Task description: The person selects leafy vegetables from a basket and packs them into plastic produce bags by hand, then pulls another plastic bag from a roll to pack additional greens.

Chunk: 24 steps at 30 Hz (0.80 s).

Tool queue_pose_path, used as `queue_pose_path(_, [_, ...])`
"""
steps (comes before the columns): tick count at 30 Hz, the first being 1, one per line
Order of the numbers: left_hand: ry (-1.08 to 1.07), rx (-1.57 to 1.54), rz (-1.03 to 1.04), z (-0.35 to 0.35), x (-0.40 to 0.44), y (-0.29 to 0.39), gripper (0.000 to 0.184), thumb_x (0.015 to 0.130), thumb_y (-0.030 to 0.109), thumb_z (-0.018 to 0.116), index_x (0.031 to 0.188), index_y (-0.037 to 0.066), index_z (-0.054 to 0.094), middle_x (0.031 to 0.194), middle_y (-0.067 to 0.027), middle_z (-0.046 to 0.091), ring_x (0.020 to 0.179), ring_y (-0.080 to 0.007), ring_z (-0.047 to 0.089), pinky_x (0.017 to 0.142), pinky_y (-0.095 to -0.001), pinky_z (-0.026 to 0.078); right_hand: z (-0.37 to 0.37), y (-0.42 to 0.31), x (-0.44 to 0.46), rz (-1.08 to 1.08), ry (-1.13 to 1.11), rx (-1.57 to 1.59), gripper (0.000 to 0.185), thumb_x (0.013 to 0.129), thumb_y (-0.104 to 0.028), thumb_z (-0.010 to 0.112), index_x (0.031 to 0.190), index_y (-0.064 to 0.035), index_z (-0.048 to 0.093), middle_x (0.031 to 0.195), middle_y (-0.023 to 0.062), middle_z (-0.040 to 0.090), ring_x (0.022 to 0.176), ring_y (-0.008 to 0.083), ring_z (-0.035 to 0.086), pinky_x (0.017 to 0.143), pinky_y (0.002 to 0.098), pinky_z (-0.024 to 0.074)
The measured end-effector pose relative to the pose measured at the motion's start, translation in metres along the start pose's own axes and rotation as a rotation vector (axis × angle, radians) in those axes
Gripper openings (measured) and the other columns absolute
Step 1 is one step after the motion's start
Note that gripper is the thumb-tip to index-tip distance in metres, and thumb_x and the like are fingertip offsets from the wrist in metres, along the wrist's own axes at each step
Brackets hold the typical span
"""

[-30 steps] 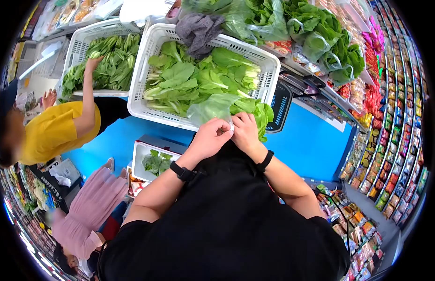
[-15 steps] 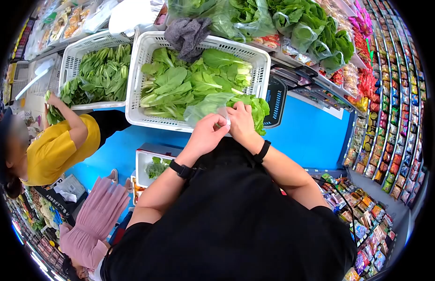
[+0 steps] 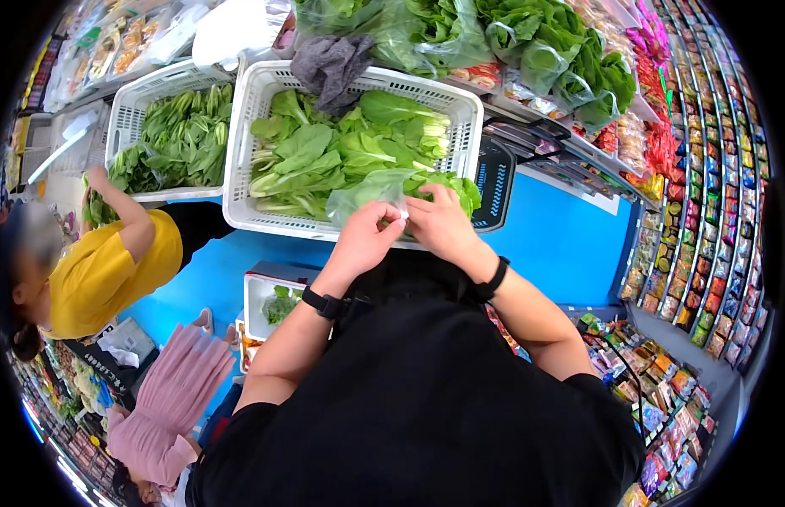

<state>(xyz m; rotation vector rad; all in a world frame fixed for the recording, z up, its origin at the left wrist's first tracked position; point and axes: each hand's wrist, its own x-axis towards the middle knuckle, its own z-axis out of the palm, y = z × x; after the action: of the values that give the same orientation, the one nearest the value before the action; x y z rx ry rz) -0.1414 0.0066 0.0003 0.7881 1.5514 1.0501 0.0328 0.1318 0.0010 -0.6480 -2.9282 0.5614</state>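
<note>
Right hand (image 3: 367,241): pinching the gathered edge of the plastic bag (image 3: 358,199).
Left hand (image 3: 445,228): fingers curled beside it; grip cannot be told.
Bag: over the crate (image 3: 282,226), at its 6 o'clock side.
Greens (image 3: 303,152): 11 o'clock from hands.

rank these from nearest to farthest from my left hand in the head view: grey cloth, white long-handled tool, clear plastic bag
From your left hand:
1. Clear plastic bag: right at its fingertips.
2. Grey cloth: ahead, over the far rim of the big white basket.
3. White long-handled tool: far left.
</note>
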Motion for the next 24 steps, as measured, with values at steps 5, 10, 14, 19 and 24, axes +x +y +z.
queue_pose_path(5, [-0.020, 0.168, 0.013, -0.014, -0.005, 0.000, 0.020, 0.102, 0.021, 0.077, 0.109, 0.002, 0.074, 0.100, -0.0074, 0.071, 0.084, -0.0158, 0.066, 0.079, -0.0331, 0.055, -0.033, 0.020, -0.018, 0.087, 0.167, 0.207, 0.022, 0.087, -0.007, 0.079, 0.109, -0.0105, 0.080, 0.106, 0.0052, 0.078, 0.107, 0.0304, 0.066, 0.098, 0.0432, 0.0512])
queue_pose_path(10, [0.056, 0.280, -0.053, -0.057, 0.012, -0.028, 0.027, 0.103, 0.027, 0.074, 0.112, 0.002, 0.075, 0.102, -0.0110, 0.076, 0.091, -0.0221, 0.071, 0.086, -0.0364, 0.057, -0.037, 0.050, -0.034, 0.277, 0.289, 0.245, 0.015, 0.091, -0.004, 0.077, 0.106, -0.0050, 0.079, 0.098, 0.0117, 0.077, 0.101, 0.0337, 0.067, 0.092, 0.0440, 0.0545])
queue_pose_path(14, [0.268, 0.643, -0.076, -0.122, 0.053, -0.114, 0.033, 0.097, 0.031, 0.076, 0.115, 0.004, 0.076, 0.111, -0.0192, 0.077, 0.104, -0.0376, 0.074, 0.093, -0.0450, 0.059, -0.042, 0.066, -0.050, 0.401, 0.344, 0.256, 0.013, 0.093, -0.005, 0.074, 0.106, -0.0031, 0.078, 0.098, 0.0143, 0.076, 0.097, 0.0352, 0.068, 0.087, 0.0442, 0.0562])
queue_pose_path(19, [0.150, 0.644, -0.033, -0.120, 0.085, -0.078, 0.036, 0.096, 0.031, 0.076, 0.119, 0.003, 0.075, 0.117, -0.0209, 0.077, 0.109, -0.0375, 0.074, 0.097, -0.0462, 0.058, -0.049, 0.080, -0.072, 0.505, 0.243, 0.241, 0.014, 0.096, -0.009, 0.072, 0.106, -0.0013, 0.077, 0.100, 0.0163, 0.077, 0.100, 0.0371, 0.070, 0.089, 0.0446, 0.0569])
queue_pose_path(24, [-0.099, 0.624, 0.137, -0.052, 0.138, -0.024, 0.033, 0.099, 0.028, 0.073, 0.119, 0.001, 0.075, 0.115, -0.0197, 0.079, 0.106, -0.0335, 0.077, 0.094, -0.0431, 0.060, -0.041, 0.090, -0.092, 0.664, 0.134, 0.291, 0.015, 0.097, -0.012, 0.071, 0.106, -0.0008, 0.077, 0.103, 0.0174, 0.078, 0.103, 0.0376, 0.073, 0.093, 0.0444, 0.0578])
